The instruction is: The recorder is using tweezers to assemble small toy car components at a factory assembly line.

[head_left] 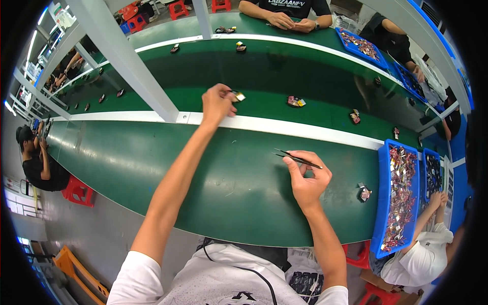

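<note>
My left hand (217, 105) reaches over the white rail onto the green belt. Its fingers are closed at the edge of a small black electronic assembly (238, 96) with a pale yellow and white part on it. My right hand (311, 178) grips dark pointed tweezers (300, 159) above the green worktop, their tips slightly apart and pointing left with nothing between them. Another small assembly (364, 193) lies on the worktop to the right of that hand.
More small assemblies, such as one (296, 101), lie spaced along the belt (264, 66). A blue tray (381, 223) of small red-wired parts stands at right. A white post (137, 66) rises beside my left arm. Co-workers sit opposite, at right and far left.
</note>
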The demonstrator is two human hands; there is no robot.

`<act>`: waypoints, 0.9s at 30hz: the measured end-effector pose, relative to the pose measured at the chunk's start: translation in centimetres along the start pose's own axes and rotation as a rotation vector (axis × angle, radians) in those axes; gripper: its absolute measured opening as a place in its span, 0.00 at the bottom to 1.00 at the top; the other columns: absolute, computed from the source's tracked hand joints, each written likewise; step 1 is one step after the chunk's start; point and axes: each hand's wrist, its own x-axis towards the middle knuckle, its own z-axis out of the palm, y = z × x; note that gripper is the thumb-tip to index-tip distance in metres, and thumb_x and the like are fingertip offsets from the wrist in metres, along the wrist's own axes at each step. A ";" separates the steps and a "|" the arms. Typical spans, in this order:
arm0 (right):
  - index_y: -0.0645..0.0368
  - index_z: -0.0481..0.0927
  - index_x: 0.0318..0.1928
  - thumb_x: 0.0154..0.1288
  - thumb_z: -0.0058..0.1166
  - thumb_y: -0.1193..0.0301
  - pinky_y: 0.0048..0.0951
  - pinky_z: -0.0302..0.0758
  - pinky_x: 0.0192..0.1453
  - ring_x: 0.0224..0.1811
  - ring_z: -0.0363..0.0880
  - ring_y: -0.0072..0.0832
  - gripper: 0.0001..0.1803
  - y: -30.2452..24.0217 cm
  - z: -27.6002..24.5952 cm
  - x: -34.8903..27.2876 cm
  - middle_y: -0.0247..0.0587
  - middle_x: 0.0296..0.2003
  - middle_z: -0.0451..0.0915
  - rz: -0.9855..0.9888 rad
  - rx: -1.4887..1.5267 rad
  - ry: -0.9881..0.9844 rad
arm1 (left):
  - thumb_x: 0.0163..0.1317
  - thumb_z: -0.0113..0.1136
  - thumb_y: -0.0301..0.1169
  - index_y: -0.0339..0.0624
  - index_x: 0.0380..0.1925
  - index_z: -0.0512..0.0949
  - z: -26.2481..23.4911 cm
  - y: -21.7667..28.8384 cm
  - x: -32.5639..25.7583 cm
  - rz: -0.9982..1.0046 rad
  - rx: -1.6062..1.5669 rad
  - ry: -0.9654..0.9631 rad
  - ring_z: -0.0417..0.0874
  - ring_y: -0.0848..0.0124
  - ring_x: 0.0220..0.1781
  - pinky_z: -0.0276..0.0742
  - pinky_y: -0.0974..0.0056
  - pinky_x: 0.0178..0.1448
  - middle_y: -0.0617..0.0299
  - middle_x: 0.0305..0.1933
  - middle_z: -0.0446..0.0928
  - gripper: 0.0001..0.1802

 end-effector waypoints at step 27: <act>0.64 0.87 0.36 0.54 0.73 0.79 0.18 0.58 0.19 0.13 0.62 0.11 0.09 0.3 -0.6 -0.3 0.37 0.32 0.87 0.071 0.034 -0.043 | 0.63 0.67 0.28 0.31 0.36 0.81 7.4 3.5 -4.2 0.070 0.161 -0.277 0.83 0.69 0.20 0.75 0.63 0.26 0.54 0.29 0.84 0.10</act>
